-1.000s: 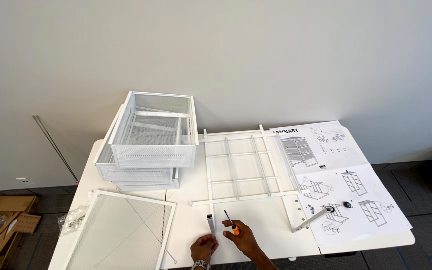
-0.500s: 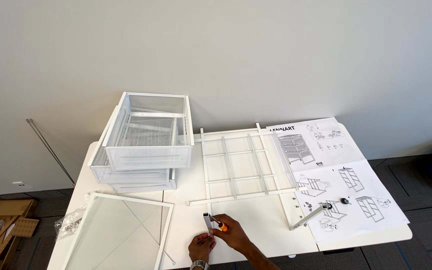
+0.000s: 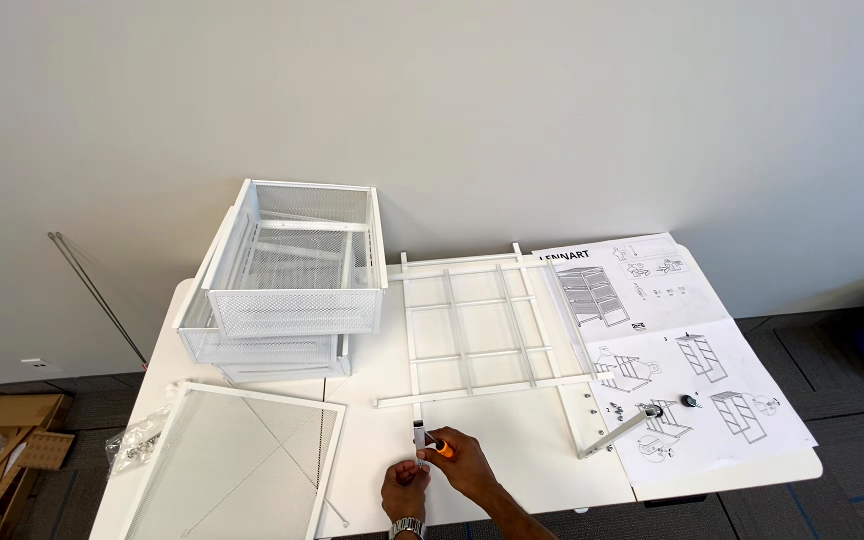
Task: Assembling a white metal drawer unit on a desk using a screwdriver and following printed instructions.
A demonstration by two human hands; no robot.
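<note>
The orange-handled screwdriver [image 3: 442, 449] sits in your right hand [image 3: 464, 463], fingers closed round it, tip turned left toward the small white bracket [image 3: 419, 438], presumably to reach a screw there, though that is too small to tell. Your left hand [image 3: 404, 492], just below the tool, pinches that bracket to steady it. Directly beyond your grip lies one white wire frame [image 3: 482, 325]; up and left, a stack of what looks like three mesh drawers [image 3: 287, 290]; left of your hands, one mesh panel [image 3: 237, 465]; to the right, one instruction sheet [image 3: 692, 360].
</note>
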